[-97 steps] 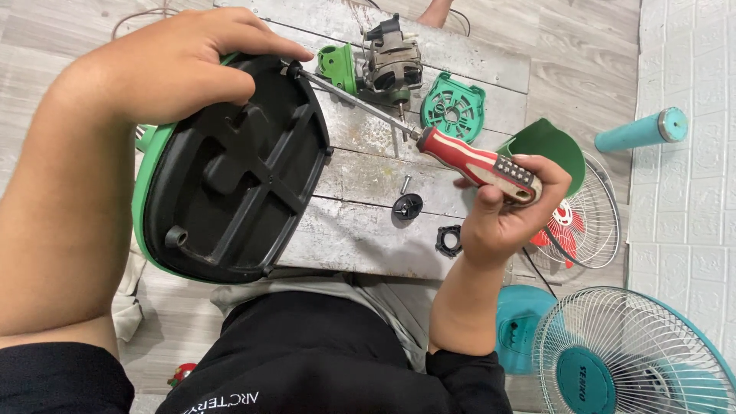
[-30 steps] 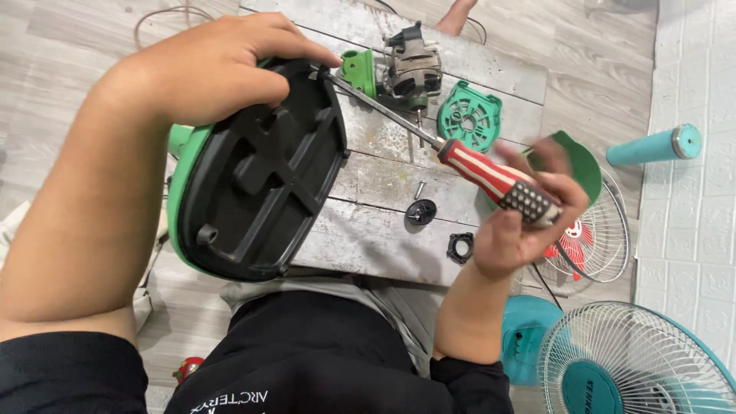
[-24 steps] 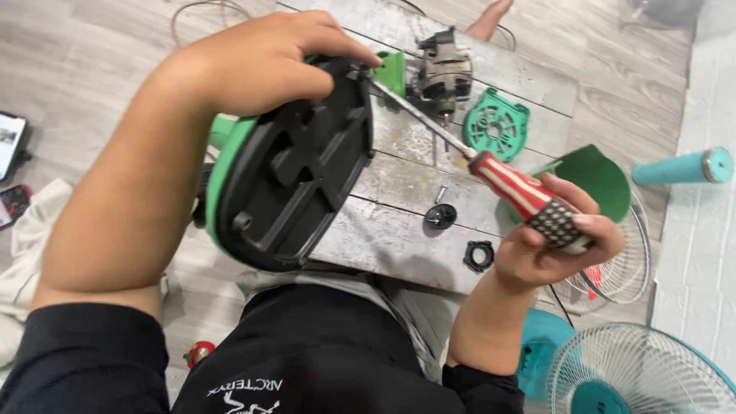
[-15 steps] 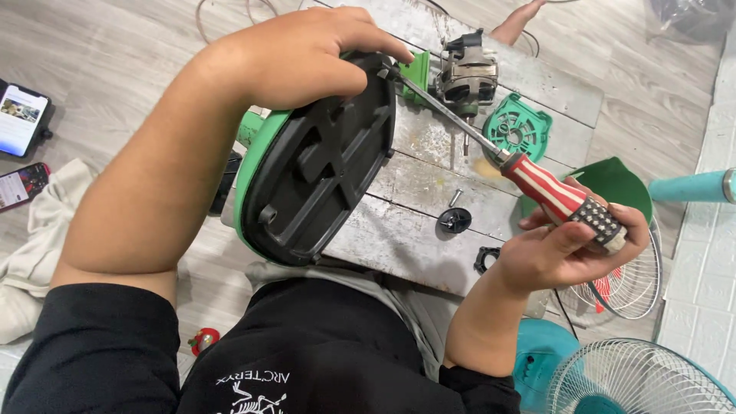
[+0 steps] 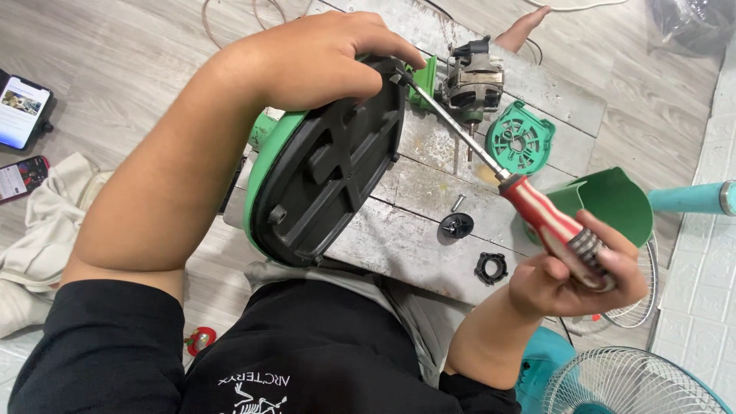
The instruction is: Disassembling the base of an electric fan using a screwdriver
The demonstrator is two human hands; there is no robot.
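Fan base [image 5: 326, 172], black underside facing up with a green rim, stands tilted on edge at the near left of the weathered plank surface [image 5: 399, 238]; my left hand [image 5: 322, 57] is clamped over its top edge, fingers [image 5: 387, 50] curled closed on the rim. Screwdriver [image 5: 537, 218], red-and-white handle, long steel shaft, is gripped in my right hand [image 5: 571, 280], fingers wrapped shut round the handle end; its tip meets the base's upper right edge just under my left fingertips. Risk one: the tip sits a slip away from my own fingertips, so a cam-out under pressure could drive steel into them. Risk two: the base balances on its rim and is steadied by one hand only, so a sideways push from the long shaft could roll it off the surface edge. Risk three: the shaft runs at a shallow slant, not square to the screw, which I judge likely to chew the head. Loose small parts lie near: a screw [image 5: 458, 202], a black knob [image 5: 457, 226], a black nut ring [image 5: 491, 268], any of which a sweep of my forearm could knock to the floor. Beyond them: motor [image 5: 471, 80], green grille cap [image 5: 520, 142], green cover [image 5: 609, 203]. Against the frame half a second ago: grip and contact are the same, my right hand sits slightly lower, and the view has swung so that a phone [image 5: 23, 111] lies fuller in sight at far left
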